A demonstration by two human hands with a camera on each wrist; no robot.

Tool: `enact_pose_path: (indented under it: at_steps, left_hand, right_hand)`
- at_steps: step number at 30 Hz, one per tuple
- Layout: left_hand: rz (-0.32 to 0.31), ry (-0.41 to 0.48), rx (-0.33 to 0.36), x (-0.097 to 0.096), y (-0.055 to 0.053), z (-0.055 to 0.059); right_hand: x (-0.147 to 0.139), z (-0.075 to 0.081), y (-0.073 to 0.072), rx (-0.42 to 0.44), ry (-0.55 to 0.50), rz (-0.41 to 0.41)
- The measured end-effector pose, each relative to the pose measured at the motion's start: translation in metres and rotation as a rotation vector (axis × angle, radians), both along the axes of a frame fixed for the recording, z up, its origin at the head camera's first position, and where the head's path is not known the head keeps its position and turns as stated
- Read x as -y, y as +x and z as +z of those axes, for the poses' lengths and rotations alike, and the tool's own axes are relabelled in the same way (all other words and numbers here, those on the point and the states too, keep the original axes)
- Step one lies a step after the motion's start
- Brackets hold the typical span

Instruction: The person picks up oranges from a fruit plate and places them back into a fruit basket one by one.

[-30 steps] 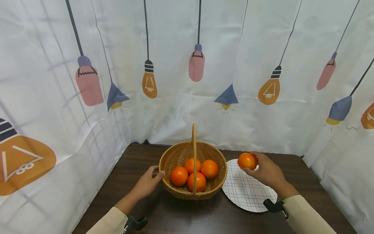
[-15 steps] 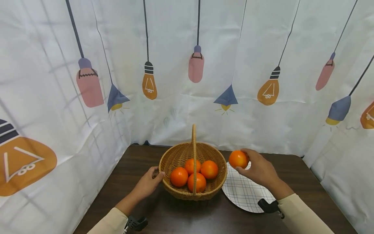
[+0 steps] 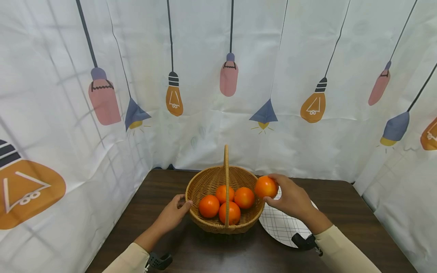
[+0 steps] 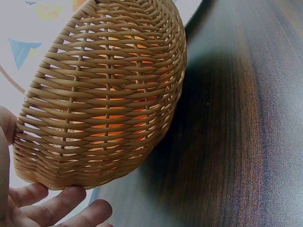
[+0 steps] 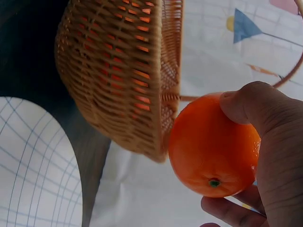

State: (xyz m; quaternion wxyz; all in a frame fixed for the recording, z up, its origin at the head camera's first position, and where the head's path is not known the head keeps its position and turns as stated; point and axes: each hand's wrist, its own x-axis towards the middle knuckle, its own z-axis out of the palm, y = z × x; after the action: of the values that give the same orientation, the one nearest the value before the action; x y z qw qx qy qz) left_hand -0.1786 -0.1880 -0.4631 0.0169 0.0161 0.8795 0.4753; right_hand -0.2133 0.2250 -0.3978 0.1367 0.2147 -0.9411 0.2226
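Observation:
A wicker basket [image 3: 215, 227] with a tall arched handle [image 3: 226, 163] stands upright on the table. Several oranges [image 3: 209, 206] lie inside it. My left hand [image 3: 172, 213] holds its left rim, thumb on the rim and fingertips [image 4: 71, 196] against the outer weave. At the basket's right rim, my right hand [image 3: 290, 197] grips another orange [image 3: 266, 186] between thumb and fingers. That orange hangs in the air level with the rim, its green stem end showing in the right wrist view; whether it touches the rim I cannot tell.
A round white plate [image 3: 281, 225] with a blue grid pattern lies right of the basket, partly under my right forearm. The dark wooden table [image 3: 146, 197] is bordered by a white curtain [image 3: 205, 129] printed with lamps behind and at both sides.
My right hand has carried its orange leftward from above the plate to the basket's right rim. The left hand, the basket and the oranges inside have stayed put.

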Motion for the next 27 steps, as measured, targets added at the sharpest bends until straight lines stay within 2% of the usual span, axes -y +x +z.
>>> enact_pose_path:
  at_steps: [6,12,27]
  left_hand:
    - [0.000,0.010,-0.001,-0.001,0.001,0.000]
    - [0.006,0.006,0.001,-0.001,0.001,0.002]
    - [0.000,0.007,-0.009,0.000,-0.001,0.001]
  right_hand:
    - [0.011,-0.002,0.004,-0.015,0.016,0.047]
    - [0.016,-0.004,0.006,0.026,0.029,0.097]
    - [0.006,-0.013,0.005,0.053,0.061,0.072]
